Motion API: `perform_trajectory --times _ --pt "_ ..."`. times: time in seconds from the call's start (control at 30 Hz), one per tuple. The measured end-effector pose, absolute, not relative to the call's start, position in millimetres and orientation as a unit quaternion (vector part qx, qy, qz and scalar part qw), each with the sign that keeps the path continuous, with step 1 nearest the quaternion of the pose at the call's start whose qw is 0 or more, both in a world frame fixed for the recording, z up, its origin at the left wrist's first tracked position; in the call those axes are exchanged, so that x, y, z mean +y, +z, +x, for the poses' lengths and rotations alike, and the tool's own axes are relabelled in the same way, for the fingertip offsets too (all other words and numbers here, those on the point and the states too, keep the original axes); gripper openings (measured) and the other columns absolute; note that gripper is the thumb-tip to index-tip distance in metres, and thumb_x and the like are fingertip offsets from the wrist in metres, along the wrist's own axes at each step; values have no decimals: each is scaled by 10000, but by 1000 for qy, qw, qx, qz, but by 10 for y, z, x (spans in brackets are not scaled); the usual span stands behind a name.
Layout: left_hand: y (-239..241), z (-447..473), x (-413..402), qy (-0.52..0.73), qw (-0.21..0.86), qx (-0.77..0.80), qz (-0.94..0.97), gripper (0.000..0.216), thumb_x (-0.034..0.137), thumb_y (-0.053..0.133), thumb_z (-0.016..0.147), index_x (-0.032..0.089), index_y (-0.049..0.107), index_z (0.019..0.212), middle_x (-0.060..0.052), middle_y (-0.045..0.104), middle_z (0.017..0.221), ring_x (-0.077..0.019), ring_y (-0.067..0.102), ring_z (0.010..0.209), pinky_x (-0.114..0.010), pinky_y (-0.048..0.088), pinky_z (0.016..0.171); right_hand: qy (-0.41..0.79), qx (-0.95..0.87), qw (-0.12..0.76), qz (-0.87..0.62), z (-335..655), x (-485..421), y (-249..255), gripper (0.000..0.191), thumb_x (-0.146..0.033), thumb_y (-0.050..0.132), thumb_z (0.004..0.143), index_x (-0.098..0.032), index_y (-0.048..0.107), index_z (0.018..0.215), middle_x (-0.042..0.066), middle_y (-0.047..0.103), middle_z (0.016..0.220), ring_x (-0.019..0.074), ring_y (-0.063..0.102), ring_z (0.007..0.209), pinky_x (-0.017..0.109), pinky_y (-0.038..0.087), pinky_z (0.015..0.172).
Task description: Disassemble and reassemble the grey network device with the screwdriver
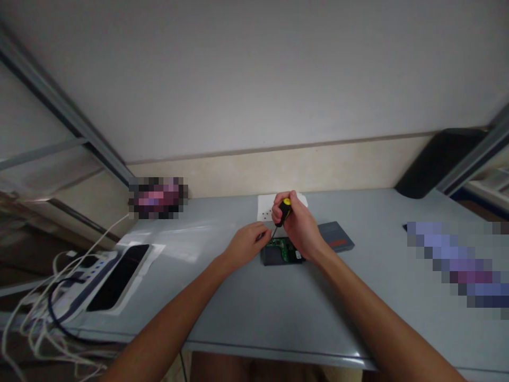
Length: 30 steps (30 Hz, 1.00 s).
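Observation:
My right hand (298, 225) is closed around the black and yellow handle of a screwdriver (284, 208). Its thin shaft slants down and left toward the far edge of an opened dark case with a green circuit board (284, 253). Beside the shaft, my left hand (248, 244) has its fingers pinched together over the case's left corner; what they hold, if anything, is too small to make out. A flat grey cover (337, 237) with a reddish-brown stripe lies right of the case, partly behind my right wrist. Whether the screwdriver's tip touches a screw cannot be seen.
Behind the case lies white paper (262, 204) bearing several small dark specks, perhaps screws. A phone (119, 277) and a power strip (89, 281) with tangled cables occupy the table's left side. A black cylindrical object (431, 164) stands back right. Blurred items lie on both sides.

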<state>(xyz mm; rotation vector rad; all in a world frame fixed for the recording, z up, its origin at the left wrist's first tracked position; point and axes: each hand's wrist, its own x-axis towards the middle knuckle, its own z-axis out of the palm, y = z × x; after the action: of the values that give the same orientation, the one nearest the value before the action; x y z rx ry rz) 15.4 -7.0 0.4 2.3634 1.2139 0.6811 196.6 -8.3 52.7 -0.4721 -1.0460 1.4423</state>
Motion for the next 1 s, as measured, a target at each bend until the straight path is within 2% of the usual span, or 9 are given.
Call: perform_trajectory --times 0.2,0.43,0.6,0.77,0.9,1.0 --pt "-10 148 -67 247 197 438 841 369 344 516 1117 191 651 809 -11 632 807 -169 579 764 -280 413 713 611 -461 613 -196 2000 -131 551 410 -647 734 966 -279 557 926 -29 511 717 185 452 676 334 379 675" --pt "-30 133 -56 251 200 435 841 361 336 518 1117 187 651 816 -8 623 816 -163 579 773 -274 409 725 623 -461 598 -206 2085 -88 572 440 -664 736 945 -241 649 864 37 615 847 207 545 789 357 443 753" --pt "-2 145 -69 244 203 443 839 380 342 502 1124 187 657 813 -11 621 811 -162 575 773 -274 411 718 629 -436 610 -206 2018 -69 571 479 -740 674 966 -264 629 947 3 562 757 198 524 726 350 422 717" --pt "2 151 -74 243 201 442 840 372 334 510 1122 185 665 818 -15 623 815 -162 574 772 -276 419 715 614 -425 630 -213 1946 -78 557 529 -807 592 978 -281 564 926 -19 494 704 192 463 669 339 397 654" --pt "-19 149 -64 248 200 436 842 372 328 519 1122 188 640 800 -10 610 809 -161 572 769 -274 411 716 612 -433 630 -202 1989 -101 541 426 -654 738 960 -286 525 928 -31 505 725 186 466 692 330 406 687" --pt "-20 150 -62 252 206 431 841 360 310 518 1121 187 640 805 -13 622 824 -166 586 790 -277 422 747 619 -431 625 -202 2044 -102 548 364 -566 780 946 -277 561 917 -11 566 811 186 508 759 330 430 747"
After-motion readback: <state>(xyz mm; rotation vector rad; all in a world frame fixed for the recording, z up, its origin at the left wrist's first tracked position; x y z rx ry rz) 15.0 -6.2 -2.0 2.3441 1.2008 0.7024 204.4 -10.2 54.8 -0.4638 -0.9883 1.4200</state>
